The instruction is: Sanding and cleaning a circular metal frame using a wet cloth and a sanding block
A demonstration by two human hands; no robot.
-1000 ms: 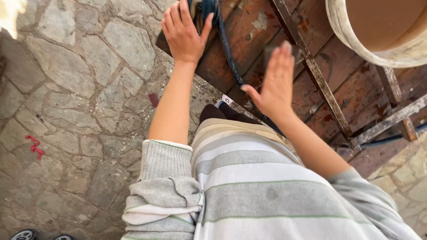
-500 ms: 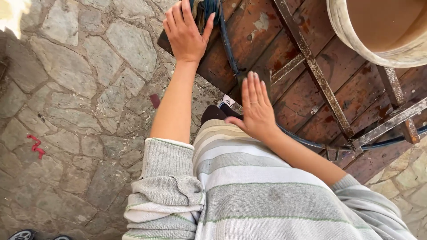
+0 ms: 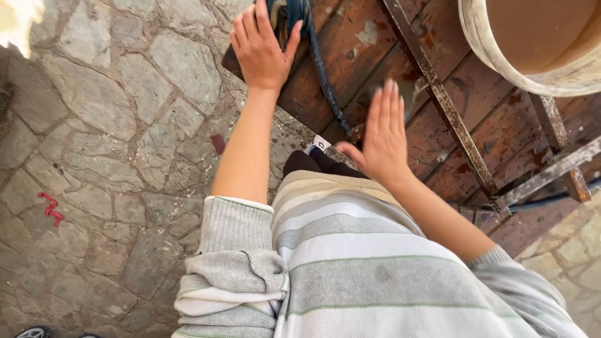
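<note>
Left hand (image 3: 260,50) pressed flat on dark cloth bundle (image 3: 285,14) at edge of worn wooden platform (image 3: 350,44), grip released, fingers spread; right hand (image 3: 383,134) hovering open above boards, grasping nothing; pale bucket (image 3: 532,59) well apart; step looks like bracing; next move needs firm lean

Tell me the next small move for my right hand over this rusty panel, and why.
Probably lower the right hand flat onto the rusty brown panel. It hangs open above the surface beside the metal bar, touching nothing, while the left hand already presses the panel's edge by the dark hose. A second palm would likely steady it.
</note>
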